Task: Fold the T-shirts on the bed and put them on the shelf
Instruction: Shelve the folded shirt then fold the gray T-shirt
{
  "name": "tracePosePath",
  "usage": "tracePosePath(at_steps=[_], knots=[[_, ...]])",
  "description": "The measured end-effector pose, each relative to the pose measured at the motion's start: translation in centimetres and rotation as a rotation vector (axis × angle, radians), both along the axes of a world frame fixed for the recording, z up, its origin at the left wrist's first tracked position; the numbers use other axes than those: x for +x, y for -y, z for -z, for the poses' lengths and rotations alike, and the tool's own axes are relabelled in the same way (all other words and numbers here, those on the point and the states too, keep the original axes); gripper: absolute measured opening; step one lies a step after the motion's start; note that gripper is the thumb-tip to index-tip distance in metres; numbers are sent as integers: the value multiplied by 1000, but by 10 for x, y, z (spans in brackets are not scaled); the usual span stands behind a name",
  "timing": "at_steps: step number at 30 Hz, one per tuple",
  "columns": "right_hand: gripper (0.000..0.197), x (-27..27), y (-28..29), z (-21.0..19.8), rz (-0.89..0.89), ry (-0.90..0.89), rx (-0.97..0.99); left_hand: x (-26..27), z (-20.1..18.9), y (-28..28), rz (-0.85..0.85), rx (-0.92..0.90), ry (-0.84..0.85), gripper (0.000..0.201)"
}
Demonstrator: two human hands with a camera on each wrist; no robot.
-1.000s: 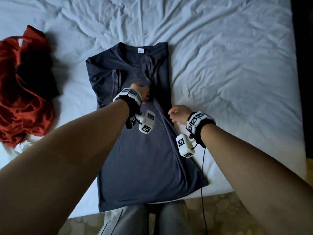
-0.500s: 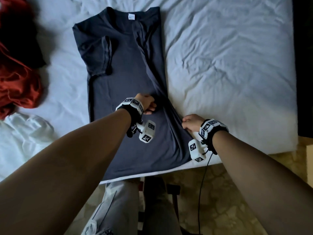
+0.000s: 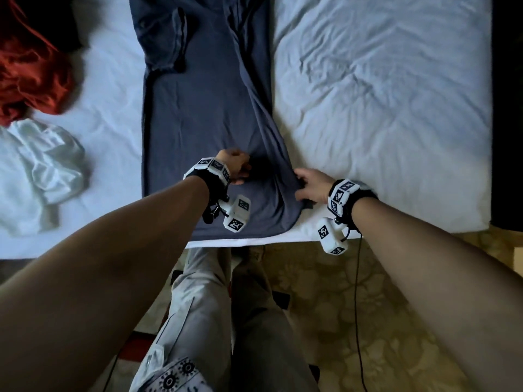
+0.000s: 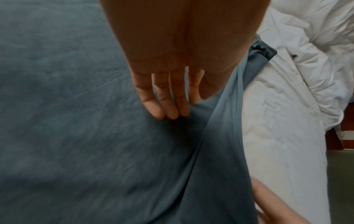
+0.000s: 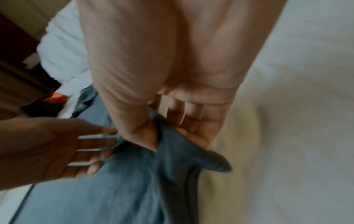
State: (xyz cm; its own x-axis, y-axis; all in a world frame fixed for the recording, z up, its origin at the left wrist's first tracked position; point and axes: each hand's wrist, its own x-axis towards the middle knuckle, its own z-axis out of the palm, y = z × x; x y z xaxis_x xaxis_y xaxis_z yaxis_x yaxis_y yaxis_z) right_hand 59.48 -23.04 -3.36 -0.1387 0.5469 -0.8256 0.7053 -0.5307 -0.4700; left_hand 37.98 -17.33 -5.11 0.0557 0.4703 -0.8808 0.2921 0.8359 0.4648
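Red garment and white garment lie left of the grey T-shirt.

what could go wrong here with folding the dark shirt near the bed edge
1. The right hand pinches only a small bit of the dark T-shirt side edge, so the fabric may slip out mid-fold.
2. The left hand lies with straight fingers on the shirt beside the raised fold; wrinkles there could get creased in.
3. The hem lies close to the edge of the bed, so a pull toward the person might drag it off.
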Motion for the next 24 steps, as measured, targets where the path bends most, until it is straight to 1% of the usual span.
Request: tracePosePath(at_steps=[2, 4, 6, 9, 10, 11, 13, 17, 19, 20, 21, 22, 23, 24], knots=[[53, -12, 3, -10, -77, -12, 40, -1, -6, 12, -23, -2, 43, 17], [68, -24, 6, -17, -152, -14, 67, -3, -12, 23, -33, 3, 35, 16], [83, -37, 9, -22, -184, -13, 78, -3, -18, 32, -53, -23, 44, 19], [89, -61, 17, -22, -211, -22, 85, -6, -22, 44, -105, -92, 79, 16], [91, -69, 20, -19, -226, -20, 92, -8, -21, 47, -122, -111, 96, 19], [93, -76, 24, -15, -248, -4, 95, -10, -21, 51, -135, -129, 106, 27], [91, -88, 30, -9, -297, 57, 106, -14, -17, 58, -166, -164, 124, 39], [89, -101, 39, 0, -334, 85, 112, -19, -9, 69, -246, -200, 119, 40], [88, -102, 43, 1, -245, -8, 30, -21, -5, 73, -259, -193, 88, 39], [85, -102, 44, 0, -187, -73, -23, -23, -2, 75, -258, -188, 75, 41], [77, -101, 46, -2, -145, -120, -62, -25, -1, 78, -242, -186, 55, 42], [63, -99, 46, -2, -131, -131, -64, -26, 0, 80, -219, -179, 38, 42], [49, -96, 47, -3, -114, -111, -31, -26, -1, 83, -179, -172, 9, 40], [39, -92, 46, -2, -77, -59, 25, -28, 1, 86, -130, -154, -27, 36]])
